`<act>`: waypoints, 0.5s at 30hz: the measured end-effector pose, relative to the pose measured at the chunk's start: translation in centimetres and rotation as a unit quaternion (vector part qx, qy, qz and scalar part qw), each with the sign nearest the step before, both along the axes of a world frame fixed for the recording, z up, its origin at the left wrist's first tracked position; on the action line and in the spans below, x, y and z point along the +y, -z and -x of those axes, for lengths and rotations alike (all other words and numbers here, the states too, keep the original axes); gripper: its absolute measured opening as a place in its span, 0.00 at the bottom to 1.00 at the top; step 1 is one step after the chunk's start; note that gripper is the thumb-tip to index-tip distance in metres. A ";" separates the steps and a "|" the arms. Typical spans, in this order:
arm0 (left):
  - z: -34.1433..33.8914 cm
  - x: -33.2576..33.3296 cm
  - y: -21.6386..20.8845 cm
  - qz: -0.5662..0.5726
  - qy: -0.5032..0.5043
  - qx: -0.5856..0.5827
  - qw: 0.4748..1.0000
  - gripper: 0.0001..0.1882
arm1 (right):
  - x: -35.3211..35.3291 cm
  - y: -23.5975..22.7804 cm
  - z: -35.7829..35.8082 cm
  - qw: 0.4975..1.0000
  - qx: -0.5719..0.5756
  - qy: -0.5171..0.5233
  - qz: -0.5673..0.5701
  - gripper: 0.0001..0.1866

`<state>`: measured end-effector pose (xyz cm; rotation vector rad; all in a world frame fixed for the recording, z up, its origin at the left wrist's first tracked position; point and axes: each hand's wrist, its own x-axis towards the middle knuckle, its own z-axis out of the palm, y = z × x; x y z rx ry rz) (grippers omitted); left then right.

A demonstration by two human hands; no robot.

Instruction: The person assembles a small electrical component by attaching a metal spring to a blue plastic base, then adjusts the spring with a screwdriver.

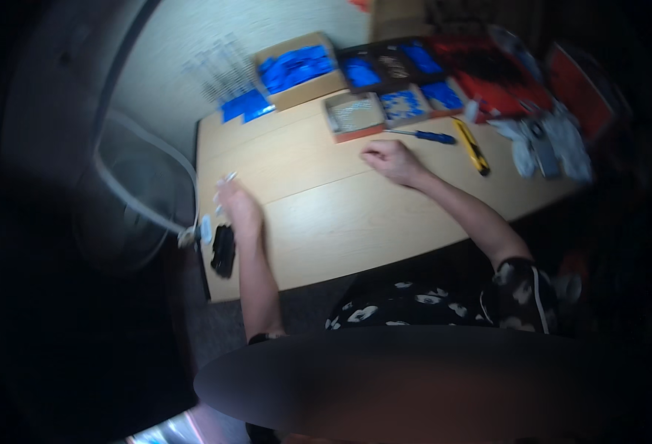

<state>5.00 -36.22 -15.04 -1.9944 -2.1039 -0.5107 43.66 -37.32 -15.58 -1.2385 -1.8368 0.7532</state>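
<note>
At the table's left side, my left hand (240, 208) reaches down among small whitish pieces (229, 177) that show around its fingertips. Its fingers are smeared and partly hidden, so their grip is unclear. A bundle of black strips (223, 251) lies right beside my left wrist. Over the middle of the table, my right hand (395, 161) is closed with its fingers curled in; anything inside is hidden. Just beyond it are a blue-handled screwdriver (435, 138) and an open small box of tiny light-coloured parts (355, 117).
Along the back stand a cardboard box of blue packets (296, 70), small boxes with blue parts (403, 106) and a red bag with dark contents (492, 78). A yellow utility knife (472, 148) and clear plastic bags (555, 148) lie right. A white cable (141, 203) hangs left.
</note>
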 end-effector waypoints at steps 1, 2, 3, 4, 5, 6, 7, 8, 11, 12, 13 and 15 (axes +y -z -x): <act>-1.8 0.3 -0.6 0.049 -0.032 0.017 0.998 0.21 | 0.4 -0.3 -1.5 1.000 -0.019 0.004 -0.003 0.11; -1.5 0.1 0.2 -0.017 -0.031 0.052 0.998 0.21 | 1.2 -1.1 -2.1 0.999 -0.036 -0.011 -0.013 0.12; -1.7 0.0 1.3 -0.083 -0.029 0.084 0.993 0.21 | 1.7 -0.8 -2.8 0.999 -0.036 0.006 -0.014 0.12; -3.7 -0.2 0.6 -0.091 -0.008 0.083 0.992 0.21 | 1.6 -0.3 -3.9 0.995 -0.059 0.005 -0.075 0.12; -5.7 -0.3 -0.4 -0.110 0.030 0.045 0.992 0.20 | 1.7 0.4 -4.9 0.988 -0.085 0.004 -0.127 0.13; -7.4 -0.9 -1.1 -0.126 0.058 0.006 0.990 0.19 | 1.5 0.4 -5.9 0.988 -0.089 0.015 -0.124 0.13; -8.5 -1.2 -1.4 -0.126 0.066 0.004 0.990 0.19 | 1.4 0.2 -6.3 0.987 -0.111 0.004 -0.115 0.14; -9.2 -1.5 -1.8 -0.125 0.118 -0.021 0.985 0.18 | 1.3 0.0 -6.4 0.985 -0.133 -0.008 -0.106 0.15; -10.8 -1.8 -2.9 -0.159 0.210 -0.019 0.965 0.15 | 2.0 0.0 -5.6 0.987 -0.111 -0.013 -0.118 0.17; -12.5 -2.0 -3.9 -0.109 0.231 -0.085 0.963 0.16 | 2.7 0.3 -5.8 0.989 -0.100 -0.008 -0.109 0.17; -14.4 -2.5 -5.2 -0.058 0.251 -0.148 0.955 0.16 | 3.3 0.7 -6.3 0.988 -0.106 0.005 -0.108 0.17; -18.6 -4.8 -8.4 -0.058 0.344 -0.144 0.926 0.19 | 4.7 1.8 -7.6 0.988 -0.096 0.002 -0.119 0.17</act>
